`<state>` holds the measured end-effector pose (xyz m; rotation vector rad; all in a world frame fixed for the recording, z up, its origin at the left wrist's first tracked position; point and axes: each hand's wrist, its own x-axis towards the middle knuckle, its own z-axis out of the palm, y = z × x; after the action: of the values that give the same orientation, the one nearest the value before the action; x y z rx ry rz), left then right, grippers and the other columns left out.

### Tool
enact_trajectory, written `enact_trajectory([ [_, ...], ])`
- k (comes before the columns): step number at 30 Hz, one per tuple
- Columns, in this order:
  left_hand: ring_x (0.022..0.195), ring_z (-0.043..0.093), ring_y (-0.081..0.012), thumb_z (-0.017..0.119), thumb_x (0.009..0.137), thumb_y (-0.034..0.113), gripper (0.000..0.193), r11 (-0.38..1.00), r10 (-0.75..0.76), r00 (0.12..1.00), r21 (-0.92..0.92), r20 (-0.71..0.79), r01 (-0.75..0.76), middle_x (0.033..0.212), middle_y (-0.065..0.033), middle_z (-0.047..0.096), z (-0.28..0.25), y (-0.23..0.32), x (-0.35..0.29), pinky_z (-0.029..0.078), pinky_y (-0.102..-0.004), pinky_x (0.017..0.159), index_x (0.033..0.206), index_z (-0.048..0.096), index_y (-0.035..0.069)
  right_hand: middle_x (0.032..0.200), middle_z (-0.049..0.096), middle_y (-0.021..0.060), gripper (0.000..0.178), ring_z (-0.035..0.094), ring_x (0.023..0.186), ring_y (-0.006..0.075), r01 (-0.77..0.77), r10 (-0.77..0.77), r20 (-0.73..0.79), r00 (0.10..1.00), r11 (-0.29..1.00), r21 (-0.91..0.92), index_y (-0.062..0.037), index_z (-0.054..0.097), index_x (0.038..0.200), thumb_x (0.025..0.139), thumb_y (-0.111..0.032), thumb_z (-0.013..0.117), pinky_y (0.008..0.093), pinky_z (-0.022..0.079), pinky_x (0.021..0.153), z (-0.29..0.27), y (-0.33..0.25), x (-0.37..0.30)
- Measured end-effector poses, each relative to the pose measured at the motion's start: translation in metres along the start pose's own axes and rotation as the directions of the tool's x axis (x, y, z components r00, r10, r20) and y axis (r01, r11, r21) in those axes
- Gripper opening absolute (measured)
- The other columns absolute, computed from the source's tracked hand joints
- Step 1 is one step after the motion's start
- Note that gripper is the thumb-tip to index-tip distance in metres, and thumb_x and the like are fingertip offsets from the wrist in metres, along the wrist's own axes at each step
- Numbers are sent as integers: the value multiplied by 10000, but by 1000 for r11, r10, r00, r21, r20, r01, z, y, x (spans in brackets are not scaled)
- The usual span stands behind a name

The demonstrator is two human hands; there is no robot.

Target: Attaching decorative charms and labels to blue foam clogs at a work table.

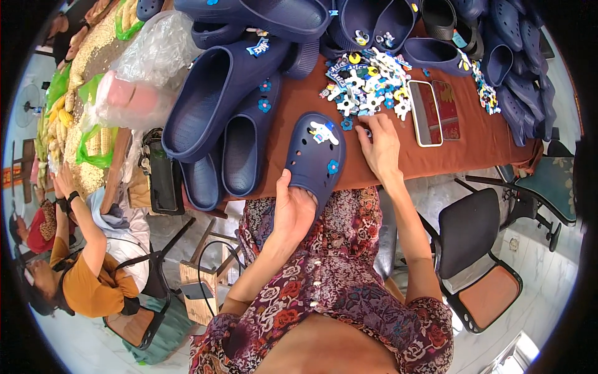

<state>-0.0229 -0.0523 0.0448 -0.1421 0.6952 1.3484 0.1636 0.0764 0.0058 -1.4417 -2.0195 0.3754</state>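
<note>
My left hand (293, 209) grips a navy clog (303, 149) at its open heel end, with the fingers inside and the thumb along the side. A white cartoon-dog charm (323, 132) and a blue flower charm (333, 167) are fixed in the clog's holes. At the near edge of a pile of shoe charms (374, 81), my right hand (381, 148) has its fingers curled over a small charm, mostly hidden by them. The pile mixes white, blue, yellow and black pieces. Beside my right hand lies a loose blue flower charm (347, 123).
More navy clogs (199, 106) stand at left, with others stacked at right (520, 75). A white-edged phone (425, 115) lies on the brown cloth (398, 159). Plastic bags (140, 68) sit at left. Another person (93, 274) works at a corn-covered table. A chair (476, 249) stands at right.
</note>
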Motion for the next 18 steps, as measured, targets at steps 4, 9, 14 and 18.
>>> enact_trajectory([
  [4,1308,447,-203,462,1005,430,544,1000,3,1000,-17,5,-3,1441,-77,458,1,0,0,326,-382,1129,1408,402,70,925,583,84,206,587,848,279,-22,0,-104,995,979,-202,-68,672,977,811,-167,743,415,461,737,3,7,1],
  [9,1317,451,-226,461,1007,418,541,1000,16,999,-25,-35,-17,1443,-94,470,-2,-1,0,317,-398,1140,1404,422,53,908,583,85,303,598,841,277,-94,78,-116,990,985,-145,-65,670,969,767,-253,796,413,468,730,6,5,7],
  [14,1309,474,-242,490,1000,383,515,999,37,998,19,-43,-36,1423,-107,502,8,-1,-4,327,-415,1141,1384,450,42,876,589,96,280,613,777,291,-111,95,-123,988,985,-132,-59,670,916,763,-255,798,420,474,687,8,16,15],
  [18,1316,466,-240,526,988,343,508,1000,25,998,-11,-51,-26,1424,-112,497,9,2,-6,319,-418,1150,1386,441,39,814,626,100,124,623,756,309,-4,-26,-131,991,974,-224,-64,692,876,803,-158,728,434,468,675,5,19,14],
])
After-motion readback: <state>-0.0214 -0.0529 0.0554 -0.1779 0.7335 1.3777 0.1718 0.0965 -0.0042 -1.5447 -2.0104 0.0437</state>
